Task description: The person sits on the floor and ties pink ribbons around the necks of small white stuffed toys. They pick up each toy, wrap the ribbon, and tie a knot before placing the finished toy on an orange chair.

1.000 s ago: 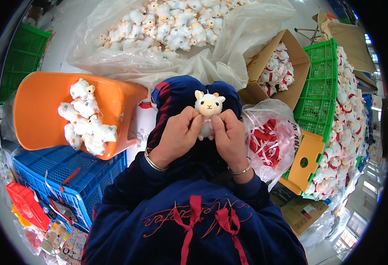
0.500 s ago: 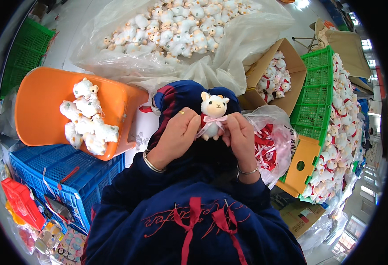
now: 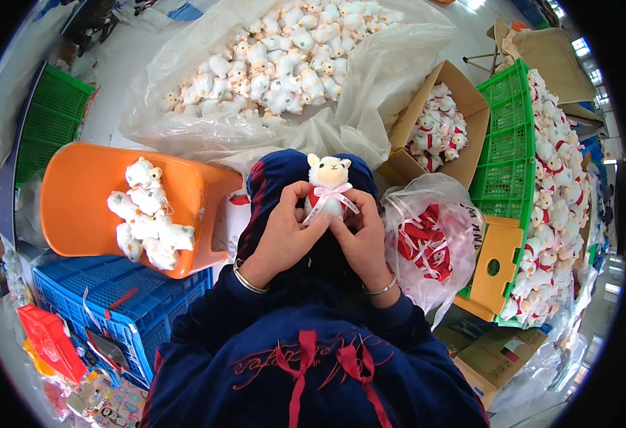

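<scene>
A small white plush alpaca (image 3: 329, 172) with a cream face, a red garment and a pink ribbon bow (image 3: 332, 193) is held upright above my lap. My left hand (image 3: 289, 232) grips its left side, and my right hand (image 3: 359, 232) closes on the other side. Both thumbs come together below the toy, near its lower body. To the right of my right hand lies a clear plastic bag (image 3: 450, 279) holding red pieces with pale ribbons (image 3: 425, 242). Left of my hands, several undressed white plush toys (image 3: 145, 223) rest on an orange stool (image 3: 77, 207).
Ahead, a large plastic sheet (image 3: 370, 118) holds a heap of white plush toys (image 3: 284, 60). At right stand a cardboard box (image 3: 467, 107) of dressed toys and a green crate (image 3: 502, 143) beside many more. A blue crate (image 3: 113, 285) and red box (image 3: 52, 342) are at lower left.
My fingers have shifted from pinching the bow's ends to gripping the alpaca around its sides, thumbs lower. The bow now sits spread across its chest. The view has shifted slightly.
</scene>
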Demonstrator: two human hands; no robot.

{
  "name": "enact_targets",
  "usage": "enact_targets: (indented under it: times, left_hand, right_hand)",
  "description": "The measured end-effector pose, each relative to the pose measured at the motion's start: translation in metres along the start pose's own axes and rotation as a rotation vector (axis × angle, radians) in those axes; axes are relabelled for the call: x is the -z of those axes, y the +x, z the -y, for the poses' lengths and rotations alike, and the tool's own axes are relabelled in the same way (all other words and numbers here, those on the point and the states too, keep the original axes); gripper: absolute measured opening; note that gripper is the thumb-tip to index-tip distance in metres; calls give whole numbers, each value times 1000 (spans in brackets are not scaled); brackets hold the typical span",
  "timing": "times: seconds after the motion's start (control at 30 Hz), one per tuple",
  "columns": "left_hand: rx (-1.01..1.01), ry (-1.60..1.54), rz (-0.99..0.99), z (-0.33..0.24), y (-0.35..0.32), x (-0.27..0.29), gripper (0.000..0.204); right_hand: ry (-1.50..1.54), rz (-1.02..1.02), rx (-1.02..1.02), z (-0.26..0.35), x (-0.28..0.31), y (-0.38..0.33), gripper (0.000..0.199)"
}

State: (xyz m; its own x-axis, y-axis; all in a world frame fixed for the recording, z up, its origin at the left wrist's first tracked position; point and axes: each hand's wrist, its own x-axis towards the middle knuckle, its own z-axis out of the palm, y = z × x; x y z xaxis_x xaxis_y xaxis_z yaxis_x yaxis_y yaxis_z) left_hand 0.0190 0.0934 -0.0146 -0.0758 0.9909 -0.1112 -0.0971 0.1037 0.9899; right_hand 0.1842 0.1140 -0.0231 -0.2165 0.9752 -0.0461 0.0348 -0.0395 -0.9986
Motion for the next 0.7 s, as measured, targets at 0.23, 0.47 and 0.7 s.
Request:
enact_targets:
  times: [0.23,0.47,0.7]
  left_hand:
    - [360,28,38,-26,15,-9,50]
    - [354,6,83,-16,15,-13,45]
    - [271,-6,176,-16,15,-10,53]
  right_hand:
    - [-207,40,263,-2,8,-1,29]
    - [-78,149,212,-3,30,3,34]
    - [-163,100,227,8,37,5,52]
